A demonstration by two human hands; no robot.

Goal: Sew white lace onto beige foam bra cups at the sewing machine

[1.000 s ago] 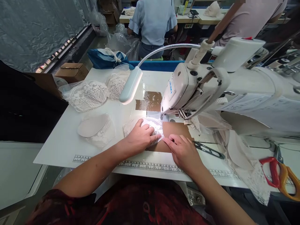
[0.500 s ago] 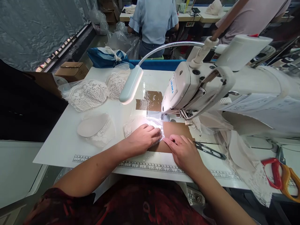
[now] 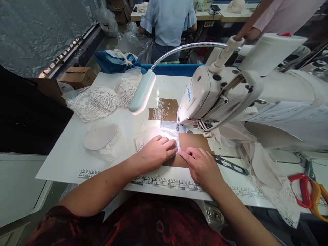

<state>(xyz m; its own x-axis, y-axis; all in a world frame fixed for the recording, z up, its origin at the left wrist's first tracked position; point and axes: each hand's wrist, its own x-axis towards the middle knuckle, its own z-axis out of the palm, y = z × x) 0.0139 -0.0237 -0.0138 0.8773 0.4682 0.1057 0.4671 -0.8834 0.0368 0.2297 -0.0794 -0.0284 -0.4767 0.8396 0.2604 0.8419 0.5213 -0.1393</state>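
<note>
A white lace bra cup (image 3: 150,134) lies under the lamp, its right end close to the needle of the sewing machine (image 3: 205,92). My left hand (image 3: 160,152) rests on the cup with fingers curled together, gripping its near right edge. Thumb and forefinger of my right hand (image 3: 201,164) pinch the cup's right corner, where the fingertips of both hands nearly meet. Brown tape (image 3: 193,140) covers the machine bed beneath and beside the hands. Just right of my right hand lies a dark thread snipper (image 3: 232,166).
Finished-looking lace cups (image 3: 94,102) and a lace piece with an oval pad (image 3: 101,138) lie at left. A lamp (image 3: 143,92) hangs over the table. Fabric pieces (image 3: 263,164) and red-and-orange-handled scissors (image 3: 303,191) are at right. A ruler strip (image 3: 169,183) runs along the front edge. Co-workers sit behind.
My left hand's fingers, spread over the cup a second ago, have drawn together near its right edge. The right hand keeps its pinch. The view has shifted slightly.
</note>
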